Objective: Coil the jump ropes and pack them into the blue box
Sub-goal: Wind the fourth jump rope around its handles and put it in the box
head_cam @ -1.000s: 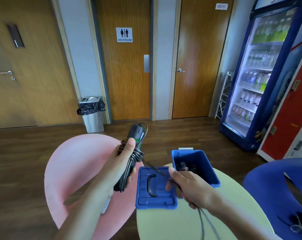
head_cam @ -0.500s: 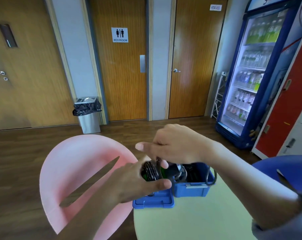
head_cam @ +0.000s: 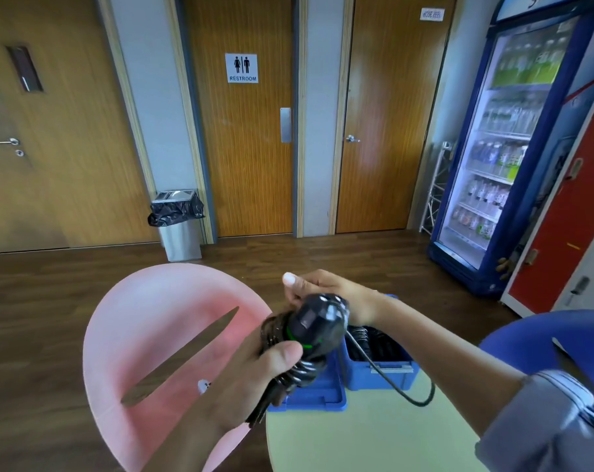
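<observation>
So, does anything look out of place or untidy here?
One loose loop of cord hangs from the coiled jump rope in the left hand, across the blue box front, onto the table; it is not yet wound in.

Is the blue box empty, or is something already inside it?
Not empty: the blue box holds black coiled rope, visible above its front wall.

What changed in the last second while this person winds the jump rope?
The right hand rose from low over the lid to behind the jump rope handles; slack cord now loops onto the table. The left hand still grips the bundle. The blue box and lid stayed put.
</observation>
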Demonstrator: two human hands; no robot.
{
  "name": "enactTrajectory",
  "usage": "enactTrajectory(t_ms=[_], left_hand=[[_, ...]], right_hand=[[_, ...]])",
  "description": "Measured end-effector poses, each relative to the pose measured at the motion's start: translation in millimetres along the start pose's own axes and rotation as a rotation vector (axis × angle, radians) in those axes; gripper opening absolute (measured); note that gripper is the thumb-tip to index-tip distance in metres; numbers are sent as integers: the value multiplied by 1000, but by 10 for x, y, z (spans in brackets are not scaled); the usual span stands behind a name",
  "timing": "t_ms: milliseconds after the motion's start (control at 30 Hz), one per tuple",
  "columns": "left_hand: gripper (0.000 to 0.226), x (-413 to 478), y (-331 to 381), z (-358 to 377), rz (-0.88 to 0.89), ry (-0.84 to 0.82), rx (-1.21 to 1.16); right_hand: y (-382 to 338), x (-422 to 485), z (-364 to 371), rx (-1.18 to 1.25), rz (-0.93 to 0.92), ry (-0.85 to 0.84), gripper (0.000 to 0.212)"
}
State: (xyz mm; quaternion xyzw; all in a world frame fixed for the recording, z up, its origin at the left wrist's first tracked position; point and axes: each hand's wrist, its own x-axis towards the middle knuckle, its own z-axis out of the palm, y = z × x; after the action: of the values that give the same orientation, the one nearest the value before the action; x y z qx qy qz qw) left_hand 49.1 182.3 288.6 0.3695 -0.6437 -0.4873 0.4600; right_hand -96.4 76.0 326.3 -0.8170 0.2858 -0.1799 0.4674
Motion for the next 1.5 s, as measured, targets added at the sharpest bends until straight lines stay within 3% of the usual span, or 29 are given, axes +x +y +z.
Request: enactTrajectory(t_ms=[133, 300, 367, 433, 500, 600, 733, 800, 867, 967, 1100, 1200, 1333, 1500], left_hand=[[81, 24, -165, 11, -34, 115, -145], [73, 111, -277, -7, -108, 103, -464], [63, 114, -280, -44, -157, 107, -478], [62, 101, -291, -64, -216, 110, -453], [62, 177, -295, -114, -290, 218, -412], [38, 58, -530, -319, -262, 327, -257], [46, 147, -473, -284, -445, 340, -132], [71, 235, -266, -174, -457, 315, -87], [74, 237, -130, -50, -441, 343, -30], [71, 255, -91, -16, -385, 370, 94], [78, 303, -175, -72, -322, 426, 381], [85, 295, -174, -28, -320, 441, 590], [85, 287, -171, 14, -300, 436, 631], [85, 284, -225, 19, -304, 470, 627]], right_hand=[[118, -101, 140, 212, 94, 140, 49], [284, -234, 355, 423, 255, 199, 53], [334, -323, 393, 410, 264, 182, 56], [327, -418, 398, 300, 240, 161, 52], [344, -529, 396, 154, 252, 169, 35], [363, -701, 389, -275, 271, 160, 5], [247, -853, 352, -890, 304, 236, 15], [104, -901, 316, -1021, 298, 237, 19], [-29, -922, 289, -1084, 271, 203, 19], [-172, -920, 230, -936, 223, 294, 10], [-209, -889, 160, -490, 171, 409, 20], [-260, -871, 167, -200, 124, 495, 17], [-243, -836, 159, 136, 140, 573, 19], [-138, -829, 244, 132, 102, 708, 23]])
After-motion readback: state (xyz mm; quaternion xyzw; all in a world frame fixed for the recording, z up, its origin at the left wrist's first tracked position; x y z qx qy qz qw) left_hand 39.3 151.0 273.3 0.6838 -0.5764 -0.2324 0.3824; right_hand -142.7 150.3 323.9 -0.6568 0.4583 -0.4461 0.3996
